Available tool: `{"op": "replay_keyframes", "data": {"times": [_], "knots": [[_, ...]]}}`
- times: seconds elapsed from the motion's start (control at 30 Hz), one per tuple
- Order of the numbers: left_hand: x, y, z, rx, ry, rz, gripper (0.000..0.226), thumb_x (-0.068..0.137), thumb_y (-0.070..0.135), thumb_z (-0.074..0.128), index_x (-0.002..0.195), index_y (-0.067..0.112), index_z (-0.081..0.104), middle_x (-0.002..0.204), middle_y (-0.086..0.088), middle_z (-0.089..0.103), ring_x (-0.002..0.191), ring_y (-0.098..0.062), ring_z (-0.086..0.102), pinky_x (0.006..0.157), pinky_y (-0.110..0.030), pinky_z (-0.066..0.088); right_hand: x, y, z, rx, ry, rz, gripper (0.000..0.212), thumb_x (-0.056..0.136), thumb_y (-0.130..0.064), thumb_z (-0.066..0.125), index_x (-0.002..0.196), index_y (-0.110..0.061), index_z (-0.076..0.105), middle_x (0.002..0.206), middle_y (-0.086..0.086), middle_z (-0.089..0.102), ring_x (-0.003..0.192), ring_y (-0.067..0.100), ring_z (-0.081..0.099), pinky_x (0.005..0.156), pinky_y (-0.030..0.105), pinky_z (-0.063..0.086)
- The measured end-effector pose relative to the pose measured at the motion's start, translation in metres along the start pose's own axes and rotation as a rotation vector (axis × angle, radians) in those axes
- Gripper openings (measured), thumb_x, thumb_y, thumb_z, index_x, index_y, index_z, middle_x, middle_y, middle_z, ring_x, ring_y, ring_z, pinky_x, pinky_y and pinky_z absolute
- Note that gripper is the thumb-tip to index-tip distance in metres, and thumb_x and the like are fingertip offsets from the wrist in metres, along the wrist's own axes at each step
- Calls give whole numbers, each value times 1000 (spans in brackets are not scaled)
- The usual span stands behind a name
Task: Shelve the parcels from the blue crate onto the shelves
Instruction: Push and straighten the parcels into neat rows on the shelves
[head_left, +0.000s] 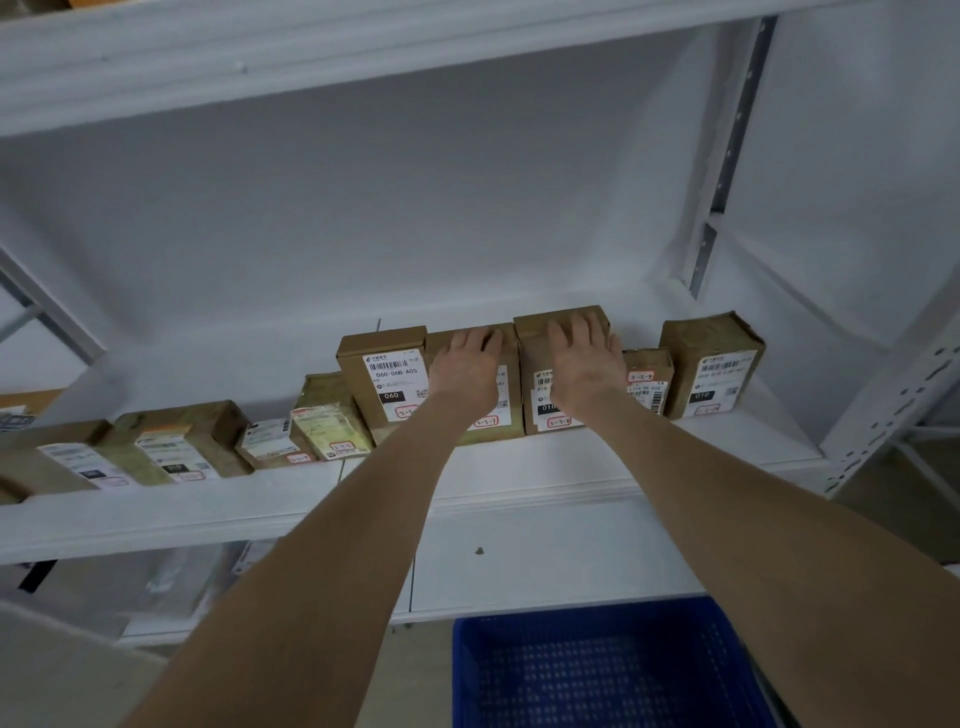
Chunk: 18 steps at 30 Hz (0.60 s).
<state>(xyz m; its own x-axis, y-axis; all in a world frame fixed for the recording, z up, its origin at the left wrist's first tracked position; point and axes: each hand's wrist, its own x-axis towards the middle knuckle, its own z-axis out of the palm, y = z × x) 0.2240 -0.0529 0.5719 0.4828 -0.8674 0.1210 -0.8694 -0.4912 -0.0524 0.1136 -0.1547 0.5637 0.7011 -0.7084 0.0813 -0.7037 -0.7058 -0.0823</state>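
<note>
On the shelf (571, 460), the tall box (382, 374) has a white label reading 060-06B-A05, with 060 on a black patch below. The second box (511, 384) has 5-3-7 handwritten in a red frame, the third box (532, 358) has 5-3-8, and the small box (647, 382) has 5-3-9. The rightmost box (711, 358) shows 010 on black.

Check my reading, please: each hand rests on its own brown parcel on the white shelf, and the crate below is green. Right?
Only the colour is wrong: in the head view the crate is blue, not green. The left hand and right hand each rest on a separate brown parcel on the white shelf.
</note>
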Motion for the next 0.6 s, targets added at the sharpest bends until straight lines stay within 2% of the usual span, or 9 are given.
{"op": "replay_keyframes", "data": {"times": [0.27,0.33,0.4,0.5,0.6], "knots": [[-3,-10,-8,-73,-125,48,85,84,5,59,152,12,9,157,-6,11,145,-25,13,116,-40,23,-3,2,-8,56,-56,-31,92,83,-26,66,152,-19,7,160,9,1,148,31,-5,120,49,7],[-5,-2,-11,-98,-67,35,78,85,7,58,151,12,15,156,-8,16,143,-27,20,114,-40,26,-8,12,-11,62,36,-25,89,83,-25,68,151,-17,11,159,10,6,148,30,0,120,49,9],[-11,12,-12,-116,53,50,70,87,5,54,148,12,23,151,-9,26,137,-28,31,108,-39,34,-16,27,-3,70,107,20,82,84,-27,68,148,-14,19,155,11,18,146,30,10,119,47,14],[-17,44,-9,-104,160,193,65,85,-1,50,146,13,30,146,-8,36,129,-27,40,95,-36,44,-28,54,20,88,5,100,82,85,-33,64,149,-14,17,155,10,18,146,29,9,120,46,12],[-15,86,6,-123,110,258,63,85,0,49,144,12,34,145,-6,36,127,-27,42,90,-39,47,-33,82,34,91,-119,107,84,89,-27,59,152,-15,5,160,9,3,148,28,-5,120,46,6]]}}
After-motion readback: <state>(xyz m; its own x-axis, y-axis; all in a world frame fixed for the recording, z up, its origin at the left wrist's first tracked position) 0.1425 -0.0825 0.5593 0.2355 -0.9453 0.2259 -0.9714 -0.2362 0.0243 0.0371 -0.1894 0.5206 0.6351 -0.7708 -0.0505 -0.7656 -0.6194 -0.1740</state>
